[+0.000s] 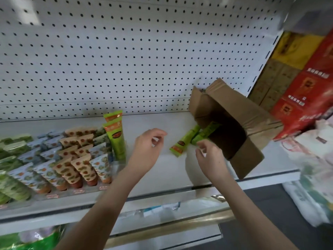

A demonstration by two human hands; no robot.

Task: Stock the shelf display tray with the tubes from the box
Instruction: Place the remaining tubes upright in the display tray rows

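Note:
A brown cardboard box (232,123) lies tipped on its side on the white shelf (162,174), its opening facing me. Green tubes (182,144) spill out of it onto the shelf. My right hand (210,157) hovers just in front of the opening, its fingers loosely curled close to the tube ends and holding nothing. Left of the spilled tubes, my left hand (147,150) is raised over the shelf, relaxed and empty. Two green tubes (116,138) stand upright at the right end of the clear display tray (108,187).
The tray's other rows hold patterned tubes (75,166) in orange, blue and green. A white pegboard (126,51) backs the shelf. Red and yellow cartons (302,74) and white plastic packs (317,159) crowd the right side. A lower shelf holds packets (158,210).

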